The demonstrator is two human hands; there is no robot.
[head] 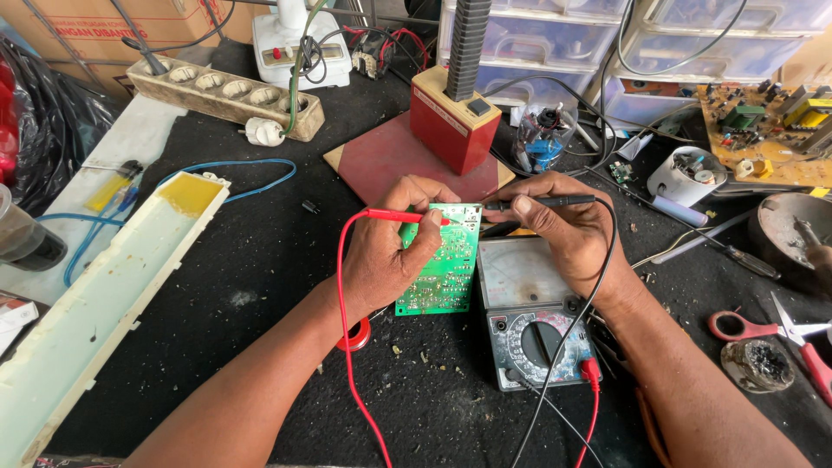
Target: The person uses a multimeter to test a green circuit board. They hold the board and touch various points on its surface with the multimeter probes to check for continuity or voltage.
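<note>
Gripped in the left hand [381,251]: green circuit board [442,260] and red probe [394,215]; right hand [563,230] pinches black probe [546,200] at the board's far edge, above the meter [533,325]. Advised: steady tips, one joint each.

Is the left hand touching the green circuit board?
Touching: the head view shows the left hand gripping the green circuit board, fingers wrapped over its edge.

The left hand [381,256] hides part of the circuit board [442,260]; probe tips perhaps touching it.
</note>
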